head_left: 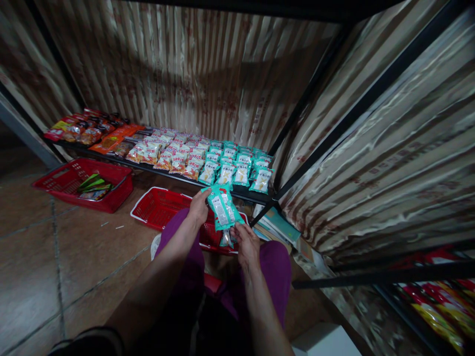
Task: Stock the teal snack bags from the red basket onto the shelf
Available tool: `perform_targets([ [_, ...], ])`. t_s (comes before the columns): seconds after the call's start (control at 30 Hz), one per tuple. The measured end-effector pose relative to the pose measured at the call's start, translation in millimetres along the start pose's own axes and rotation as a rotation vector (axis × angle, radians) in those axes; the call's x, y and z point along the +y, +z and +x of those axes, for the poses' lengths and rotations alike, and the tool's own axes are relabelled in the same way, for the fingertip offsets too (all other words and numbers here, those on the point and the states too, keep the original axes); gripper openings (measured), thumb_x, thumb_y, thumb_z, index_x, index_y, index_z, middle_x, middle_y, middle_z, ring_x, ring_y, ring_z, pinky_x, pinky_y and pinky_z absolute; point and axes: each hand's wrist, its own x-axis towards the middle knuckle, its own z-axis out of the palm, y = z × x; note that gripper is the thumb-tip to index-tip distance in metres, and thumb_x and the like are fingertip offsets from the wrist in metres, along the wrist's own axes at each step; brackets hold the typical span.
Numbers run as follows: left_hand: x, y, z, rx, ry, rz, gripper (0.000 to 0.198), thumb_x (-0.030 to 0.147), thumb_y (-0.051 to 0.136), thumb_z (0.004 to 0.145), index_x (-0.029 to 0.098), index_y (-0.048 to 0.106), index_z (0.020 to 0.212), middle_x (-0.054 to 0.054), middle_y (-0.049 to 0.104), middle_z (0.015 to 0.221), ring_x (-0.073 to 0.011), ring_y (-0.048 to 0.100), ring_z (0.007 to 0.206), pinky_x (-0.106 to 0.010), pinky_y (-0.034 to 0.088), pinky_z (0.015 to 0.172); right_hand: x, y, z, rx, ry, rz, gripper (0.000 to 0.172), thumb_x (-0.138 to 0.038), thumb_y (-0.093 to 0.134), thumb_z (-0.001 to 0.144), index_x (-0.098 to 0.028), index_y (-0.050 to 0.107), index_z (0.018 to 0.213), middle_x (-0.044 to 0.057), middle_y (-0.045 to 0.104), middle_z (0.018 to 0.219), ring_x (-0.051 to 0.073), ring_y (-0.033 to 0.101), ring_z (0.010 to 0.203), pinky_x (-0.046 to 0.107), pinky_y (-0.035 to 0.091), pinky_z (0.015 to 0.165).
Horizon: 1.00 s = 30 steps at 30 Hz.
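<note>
A teal-and-white snack bag [223, 207] is held up over a red basket [163, 203], its printed back side toward me. My left hand [199, 207] grips its upper left edge, and my right hand [245, 241] pinches its lower right corner. It may be more than one bag, since they overlap. Another teal snack bag [226, 239] lies in the basket beneath, partly covered. Just beyond my hands, rows of matching teal bags [242, 173] stand on the low black shelf [163, 171].
Left along the shelf are white-and-orange snack bags [176, 159] and red-orange packets [89, 131]. A second red basket [111, 198] with green packets stands on the tiled floor. Books [284, 225] lie near the shelf leg; black bars [374, 283] cross at right.
</note>
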Motion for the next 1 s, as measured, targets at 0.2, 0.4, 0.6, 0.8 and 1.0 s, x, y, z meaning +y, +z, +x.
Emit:
perform_targets([
  [0.2, -3.7, -1.6, 3.6, -0.002, -0.036, -0.033, 0.026, 0.023, 0.077, 0.053, 0.014, 0.063, 0.073, -0.003, 0.069, 0.073, -0.016, 0.064, 0.073, -0.03, 0.044, 0.083, 1.4, 1.9, 0.2, -0.014, -0.088, -0.017, 0.028, -0.037, 0.078, 0.051, -0.018, 0.062, 0.063, -0.004, 0.062, 0.06, 0.01, 0.058, 0.054, 0.022, 0.05, 0.055],
  [0.4, -1.5, 2.2, 0.0, 0.027, -0.016, -0.022, 0.025, 0.023, 0.078, 0.051, 0.015, 0.062, 0.068, 0.002, 0.066, 0.063, -0.012, 0.06, 0.061, -0.026, 0.044, 0.072, 6.7, -1.0, 4.7, -0.033, -0.219, -0.167, 0.052, -0.041, 0.071, 0.06, -0.021, 0.058, 0.105, 0.002, 0.065, 0.087, 0.015, 0.063, 0.075, 0.03, 0.052, 0.069],
  [0.6, -2.5, 3.6, -2.5, 0.035, -0.015, 0.004, 0.025, 0.025, 0.077, 0.052, 0.015, 0.063, 0.07, 0.0, 0.067, 0.068, -0.0129, 0.06, 0.064, -0.026, 0.044, 0.073, 0.0, -2.7, 1.9, -0.019, -0.785, -0.697, 0.039, -0.036, 0.053, 0.078, -0.021, 0.058, 0.114, 0.01, 0.057, 0.117, 0.022, 0.052, 0.111, 0.04, 0.042, 0.094],
  [0.8, -1.4, 4.0, -4.9, 0.002, -0.029, -0.008, 0.027, 0.025, 0.078, 0.051, 0.015, 0.063, 0.07, 0.0, 0.067, 0.069, -0.0133, 0.06, 0.066, -0.027, 0.044, 0.074, -2.3, -0.6, -4.7, -0.034, -0.949, -0.866, 0.035, -0.033, 0.049, 0.084, -0.021, 0.059, 0.115, 0.01, 0.059, 0.117, 0.022, 0.053, 0.109, 0.042, 0.042, 0.095],
  [1.0, 2.2, 10.2, -11.4, 0.046, -0.021, 0.034, 0.025, 0.027, 0.078, 0.052, 0.016, 0.06, 0.067, 0.003, 0.064, 0.063, -0.0116, 0.058, 0.06, -0.025, 0.043, 0.07, -3.0, 4.0, -8.4, -0.054, -1.111, -1.017, 0.034, -0.025, 0.043, 0.087, -0.026, 0.059, 0.117, 0.008, 0.051, 0.13, 0.023, 0.044, 0.122, 0.046, 0.035, 0.101],
])
